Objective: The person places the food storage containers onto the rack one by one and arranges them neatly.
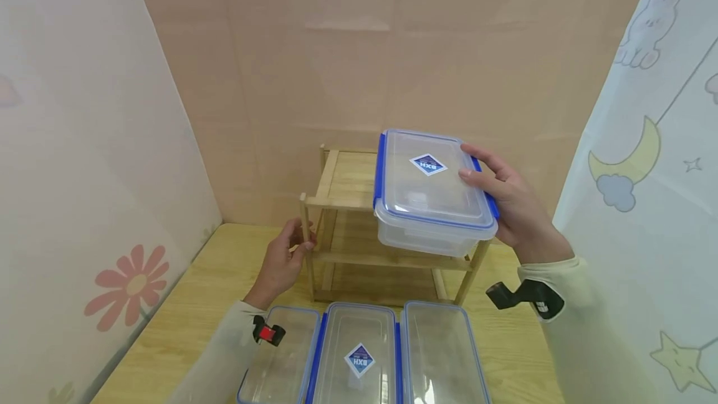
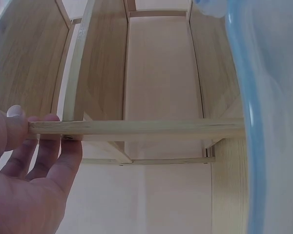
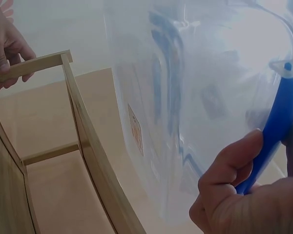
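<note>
A clear lidded food container (image 1: 429, 198) with blue side clips and a blue diamond label is held up by my right hand (image 1: 521, 217). The thumb lies over the lid's right edge, and the fingers curl round the blue clip (image 3: 278, 117) in the right wrist view. In the head view the container overlaps the right part of a wooden shelf rack's top board (image 1: 353, 176). My left hand (image 1: 283, 260) grips the rack's front left post (image 1: 308, 260), thumb on one side and fingers on the other, as the left wrist view of the post (image 2: 141, 127) shows too.
On the wooden table (image 1: 191, 304), in front of the rack, three more clear containers lie in a row: left (image 1: 288, 354), middle (image 1: 359, 323) and right (image 1: 443, 354). Patterned side sheets (image 1: 67, 161) and a tan back sheet (image 1: 359, 67) enclose the table.
</note>
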`<state>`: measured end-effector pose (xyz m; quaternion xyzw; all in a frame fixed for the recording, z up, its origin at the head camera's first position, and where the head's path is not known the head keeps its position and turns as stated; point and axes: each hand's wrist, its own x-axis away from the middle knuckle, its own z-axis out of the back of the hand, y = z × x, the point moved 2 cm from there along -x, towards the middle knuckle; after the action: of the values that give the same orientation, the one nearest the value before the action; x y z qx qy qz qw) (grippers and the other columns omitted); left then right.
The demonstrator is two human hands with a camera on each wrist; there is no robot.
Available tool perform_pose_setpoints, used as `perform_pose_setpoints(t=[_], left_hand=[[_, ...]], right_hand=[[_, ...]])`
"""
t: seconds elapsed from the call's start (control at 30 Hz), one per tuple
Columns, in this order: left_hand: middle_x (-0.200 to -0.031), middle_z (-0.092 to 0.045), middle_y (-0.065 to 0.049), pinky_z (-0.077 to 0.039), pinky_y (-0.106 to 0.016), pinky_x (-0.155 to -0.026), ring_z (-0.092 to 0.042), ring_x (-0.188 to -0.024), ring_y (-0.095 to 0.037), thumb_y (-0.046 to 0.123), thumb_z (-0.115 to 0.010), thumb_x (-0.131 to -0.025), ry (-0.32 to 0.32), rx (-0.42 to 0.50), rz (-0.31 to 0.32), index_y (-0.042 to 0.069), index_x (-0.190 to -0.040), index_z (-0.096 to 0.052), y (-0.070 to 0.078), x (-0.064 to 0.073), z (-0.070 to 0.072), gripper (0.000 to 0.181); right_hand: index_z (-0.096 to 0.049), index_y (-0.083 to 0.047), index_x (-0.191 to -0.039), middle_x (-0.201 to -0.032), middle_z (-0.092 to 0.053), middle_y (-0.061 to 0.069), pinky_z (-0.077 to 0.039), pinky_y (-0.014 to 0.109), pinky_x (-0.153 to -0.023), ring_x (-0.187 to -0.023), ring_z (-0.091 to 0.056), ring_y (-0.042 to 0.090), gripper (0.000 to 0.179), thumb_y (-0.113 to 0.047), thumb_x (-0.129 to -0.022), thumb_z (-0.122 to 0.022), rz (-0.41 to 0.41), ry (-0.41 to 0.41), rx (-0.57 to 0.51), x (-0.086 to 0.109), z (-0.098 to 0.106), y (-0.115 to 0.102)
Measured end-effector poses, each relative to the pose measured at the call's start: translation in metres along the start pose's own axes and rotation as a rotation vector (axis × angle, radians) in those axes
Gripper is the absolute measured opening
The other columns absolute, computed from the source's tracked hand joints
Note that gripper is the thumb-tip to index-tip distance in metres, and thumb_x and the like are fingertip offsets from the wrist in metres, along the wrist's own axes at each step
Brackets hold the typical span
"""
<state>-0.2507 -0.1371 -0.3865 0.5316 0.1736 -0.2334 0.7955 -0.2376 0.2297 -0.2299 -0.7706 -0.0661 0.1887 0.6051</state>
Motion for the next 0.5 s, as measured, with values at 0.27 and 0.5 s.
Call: perform_pose_setpoints(t=[0.27, 0.5], left_hand=[[-0.107, -0.065, -0.026, -0.058, -0.054, -0.080, -0.066, -0.101, -0.038, -0.003, -0.056, -0.098, 0.008, -0.012, 0.014, 0.004, -0.129, -0.050, 0.002, 0.001, 0.001, 0.033], [-0.108, -0.065, -0.024, -0.058, -0.052, -0.083, -0.065, -0.106, -0.035, 0.000, -0.055, -0.099, -0.003, -0.033, 0.022, 0.006, -0.128, -0.050, 0.004, -0.003, 0.001, 0.030]], right_hand=[[-0.032, -0.024, -0.153, -0.145, -0.038, 0.007, -0.060, 0.041, -0.077, -0.100, -0.070, 0.023, 0.060, -0.016, -0.100, -0.059, -0.037, 0.036, -0.016, -0.034, -0.007, 0.006], [-0.037, -0.024, -0.151, -0.139, -0.045, 0.007, -0.061, 0.038, -0.075, -0.095, -0.070, 0.020, 0.061, -0.017, -0.097, -0.064, -0.039, 0.096, -0.017, -0.061, -0.011, 0.008]])
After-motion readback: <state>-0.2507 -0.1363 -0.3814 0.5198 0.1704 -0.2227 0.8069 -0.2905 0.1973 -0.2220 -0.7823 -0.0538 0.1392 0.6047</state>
